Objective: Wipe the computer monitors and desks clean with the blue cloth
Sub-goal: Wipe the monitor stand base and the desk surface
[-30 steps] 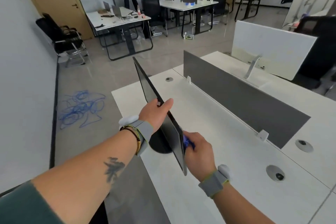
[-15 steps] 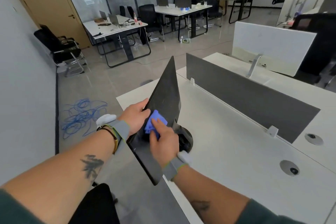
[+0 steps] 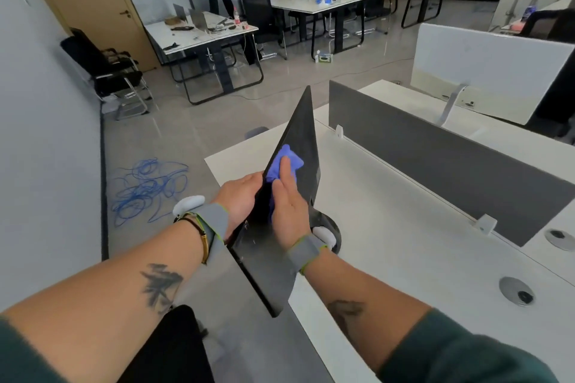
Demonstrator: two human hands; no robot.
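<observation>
Both hands: I'm seeing the left hand (image 3: 241,199) gripping the monitor (image 3: 303,130) edge, fingertips hiding behind it; the right hand (image 3: 289,214) pressing flat.
Wiping: blue cloth (image 3: 284,160) bunching under right fingers on the screen.
Edges: monitor corner overhanging the tabletop (image 3: 389,242).

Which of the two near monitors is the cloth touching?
The black monitor: the right hand presses the blue cloth on it. The white-backed monitor stands untouched beyond the divider.

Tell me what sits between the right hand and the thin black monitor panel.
The crumpled blue cloth: the right hand presses it against the thin black monitor panel, seen in the head view.
</observation>
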